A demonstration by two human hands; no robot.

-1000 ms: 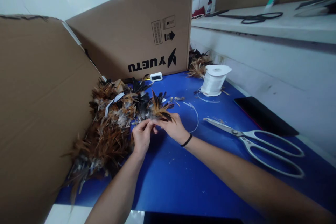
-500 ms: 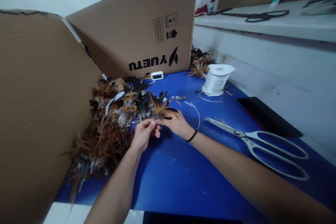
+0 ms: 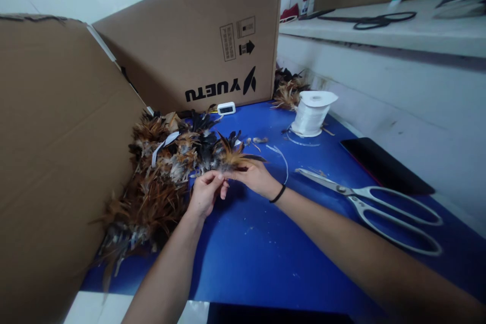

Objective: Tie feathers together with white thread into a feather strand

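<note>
Both hands meet above the blue table [image 3: 258,248], at a small bunch of brown and black feathers [image 3: 232,156]. My right hand [image 3: 255,177], with a black band at the wrist, is closed on the bunch near its base. Thumb and forefinger of my left hand [image 3: 208,190] are pinched together at the lower end of the same bunch; its other fingers are curled. The feather tips point up and to the right. A large pile of similar feather bunches [image 3: 159,182] lies just left of and behind my hands, with a white strip [image 3: 164,147] across it.
Large scissors [image 3: 364,202] lie slightly open to the right, beside a black phone-like slab [image 3: 385,164]. A white ribbon spool [image 3: 312,114] stands behind. A small white display device [image 3: 227,108] sits before the cardboard box [image 3: 182,50]. A shelf [image 3: 379,35] holds dark scissors [image 3: 385,20].
The hands stay together at the feather bunch with only slight finger movement. The feathers tilt a little further right. The whole view has shifted slightly.
</note>
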